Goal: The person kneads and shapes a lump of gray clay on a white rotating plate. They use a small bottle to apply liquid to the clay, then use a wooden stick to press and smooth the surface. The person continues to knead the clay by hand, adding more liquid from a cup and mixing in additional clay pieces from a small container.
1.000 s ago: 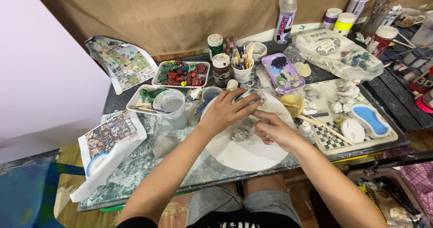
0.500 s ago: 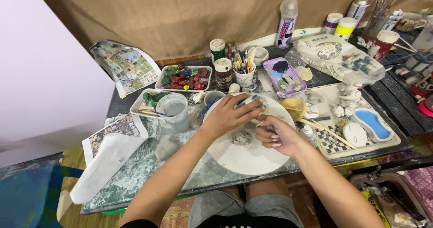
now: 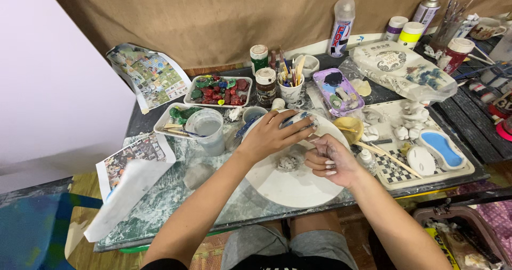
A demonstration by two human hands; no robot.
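while the right hand (image 3: pixel 329 161) has pulled back a little toward the body over the last second, its fingers now curled together near the front edge of the white round plate (image 3: pixel 298 187), the left hand (image 3: pixel 272 134) has stayed reaching across the plate's far rim, fingers closed on a small grey-blue painted piece (image 3: pixel 301 119). whether the right hand pinches anything i cannot tell. a small grey lump (image 3: pixel 288 163) lies on the plate between the two hands, untouched, so the work seems centred on the piece in the left hand rather than on the lump.

around the plate on the bench (image 3: pixel 176 206): a clear cup of cloudy water (image 3: pixel 208 130) just left of the left wrist; a white tray (image 3: pixel 218 90) filled with red, green and blue painted bits; a mug (image 3: pixel 291 88) stuffed with brushes and sticks; a purple palette (image 3: pixel 337 90) carrying dark paint and pale pieces; a yellow bowl (image 3: pixel 348 127), contents unclear; and a checkered tray (image 3: pixel 426 166) on the right with white unpainted figures and a blue-topped oval.
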